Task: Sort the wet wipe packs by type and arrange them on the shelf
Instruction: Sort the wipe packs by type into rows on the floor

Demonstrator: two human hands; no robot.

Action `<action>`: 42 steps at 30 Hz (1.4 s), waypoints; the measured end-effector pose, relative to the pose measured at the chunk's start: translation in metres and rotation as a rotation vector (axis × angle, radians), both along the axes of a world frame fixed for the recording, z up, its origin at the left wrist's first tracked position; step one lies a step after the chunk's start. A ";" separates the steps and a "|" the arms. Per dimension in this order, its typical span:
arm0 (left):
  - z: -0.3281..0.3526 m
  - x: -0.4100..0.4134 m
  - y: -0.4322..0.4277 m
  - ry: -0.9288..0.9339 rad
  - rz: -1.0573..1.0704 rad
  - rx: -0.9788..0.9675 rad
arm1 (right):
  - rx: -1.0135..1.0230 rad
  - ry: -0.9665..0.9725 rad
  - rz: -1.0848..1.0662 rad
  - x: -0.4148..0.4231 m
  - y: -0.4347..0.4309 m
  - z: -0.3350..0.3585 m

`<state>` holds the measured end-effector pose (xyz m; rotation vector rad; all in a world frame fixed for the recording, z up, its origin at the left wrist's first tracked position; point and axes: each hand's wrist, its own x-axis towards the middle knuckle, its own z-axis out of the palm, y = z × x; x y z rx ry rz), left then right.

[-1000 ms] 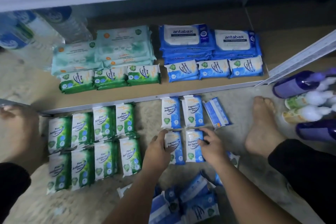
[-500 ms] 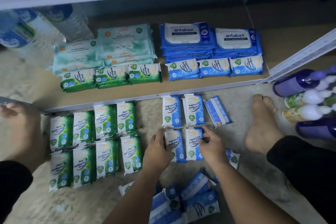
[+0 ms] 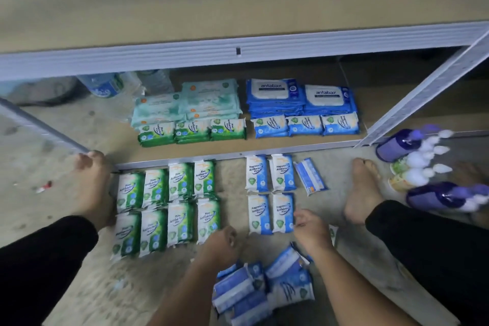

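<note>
The left hand (image 3: pixel 222 245) hangs just above the grey concrete floor (image 3: pixel 79 286) with its fingers curled under. Its back faces the camera, so I cannot tell whether anything is in it. At 3 o'clock from it the right hand (image 3: pixel 312 230) is relaxed, fingers loosely bent and gripping nothing. Their tips are at the right edge of the nearest pack in a two-by-two block of small blue-and-white plastic wet wipe packs (image 3: pixel 270 194), which lie flat on the floor. One more small blue pack (image 3: pixel 310 177) lies tilted at 3 o'clock from the block's far row, just apart from it. At 6 o'clock from the hands sits a loose heap of blue packs (image 3: pixel 260 288). At 9 o'clock from the blue block, two rows of four small green-and-white plastic wet wipe packs (image 3: pixel 169 205) lie edge to edge.

At 12 o'clock from both groups runs the low brown shelf board (image 3: pixel 238 153) with its pale metal rim. On it, at 11 o'clock, stands a front row of three green pack stacks (image 3: pixel 193 131) with large pale-mint soft packs (image 3: pixel 188 103) piled behind. At 1 o'clock is a front row of three blue packs (image 3: pixel 305 126), backed by large blue packs with white labels (image 3: pixel 299 98). Clear water bottles with blue labels (image 3: pixel 105 85) stand at 9 o'clock from the mint packs.

A bare left foot (image 3: pixel 92 188) rests just beside the green rows at 9 o'clock, and a bare right foot (image 3: pixel 362 190) is at 3 o'clock from the tilted pack. Purple bottles with white pump tops (image 3: pixel 397 143) lie at 3 o'clock from that foot
</note>
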<state>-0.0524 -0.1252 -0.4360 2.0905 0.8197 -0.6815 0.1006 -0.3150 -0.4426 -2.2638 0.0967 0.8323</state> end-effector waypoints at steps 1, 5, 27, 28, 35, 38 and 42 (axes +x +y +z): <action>0.004 -0.008 -0.002 -0.011 -0.009 0.024 | -0.011 -0.003 0.021 -0.006 -0.003 0.004; 0.011 -0.033 -0.019 0.008 0.012 0.008 | -0.043 -0.007 0.154 -0.036 -0.017 0.023; -0.031 -0.085 -0.062 0.180 -0.356 0.305 | -0.627 -0.097 1.037 -0.086 -0.070 -0.022; -0.032 -0.084 -0.062 0.183 -0.359 0.310 | -0.645 -0.117 1.062 -0.087 -0.071 -0.023; -0.031 -0.079 -0.055 0.167 -0.320 0.287 | -0.685 -0.312 1.250 -0.093 -0.060 -0.025; -0.026 -0.079 -0.049 0.135 -0.264 0.202 | -0.664 -0.291 1.254 -0.092 -0.056 -0.018; -0.014 -0.075 -0.042 0.037 -0.148 0.089 | -0.635 -0.206 1.176 -0.089 -0.055 -0.003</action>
